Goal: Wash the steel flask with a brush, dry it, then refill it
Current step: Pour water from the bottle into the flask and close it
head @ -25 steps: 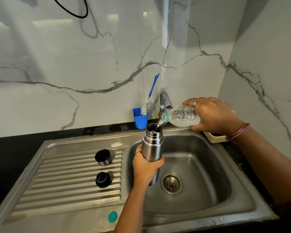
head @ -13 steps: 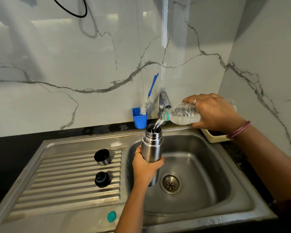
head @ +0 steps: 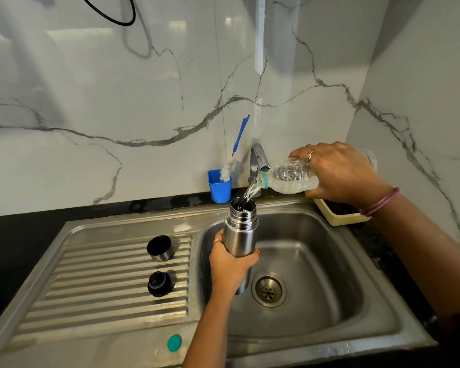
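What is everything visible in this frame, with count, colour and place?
steel flask: 1, silver, upright over the basin
plastic bottle: 1, clear, tipped, pouring water into flask
flask cup: 1, steel and black, drainboard
stopper: 1, black, drainboard
bottle cap: 1, teal, sink front edge
brush: 1, blue handle, in blue cup
tap: 1, chrome, behind basin
sink: 1, steel
tray: 1, cream, right of sink
hands: left grips flask; right grips bottle

Right hand (head: pixel 340 174) tips bottle (head: pixel 290 179), water entering flask (head: pixel 240 229) (left hand (head: pixel 230 264) holding).
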Motion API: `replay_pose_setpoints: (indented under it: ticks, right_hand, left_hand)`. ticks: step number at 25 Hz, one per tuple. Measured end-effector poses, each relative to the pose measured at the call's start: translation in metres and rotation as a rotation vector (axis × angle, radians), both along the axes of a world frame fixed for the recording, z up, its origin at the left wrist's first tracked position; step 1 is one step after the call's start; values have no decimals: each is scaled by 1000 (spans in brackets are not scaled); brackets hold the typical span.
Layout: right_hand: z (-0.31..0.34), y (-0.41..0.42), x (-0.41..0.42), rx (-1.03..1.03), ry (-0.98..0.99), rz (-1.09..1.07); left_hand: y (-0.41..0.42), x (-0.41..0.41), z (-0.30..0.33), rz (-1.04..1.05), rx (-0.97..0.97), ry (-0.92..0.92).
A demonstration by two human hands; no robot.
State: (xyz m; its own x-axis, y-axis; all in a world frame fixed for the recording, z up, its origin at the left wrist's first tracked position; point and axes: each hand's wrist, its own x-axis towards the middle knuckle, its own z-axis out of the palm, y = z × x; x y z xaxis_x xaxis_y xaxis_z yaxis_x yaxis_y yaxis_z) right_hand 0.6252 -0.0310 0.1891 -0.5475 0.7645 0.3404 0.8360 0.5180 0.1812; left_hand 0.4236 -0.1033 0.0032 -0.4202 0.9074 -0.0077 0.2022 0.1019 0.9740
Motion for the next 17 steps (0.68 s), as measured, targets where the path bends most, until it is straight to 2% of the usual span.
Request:
replay_pose_setpoints:
  ticks: [17]
  right_hand:
    - [-1,12,3,106,1,40]
  left_hand:
    - [2,-1,2,0,23,-13]
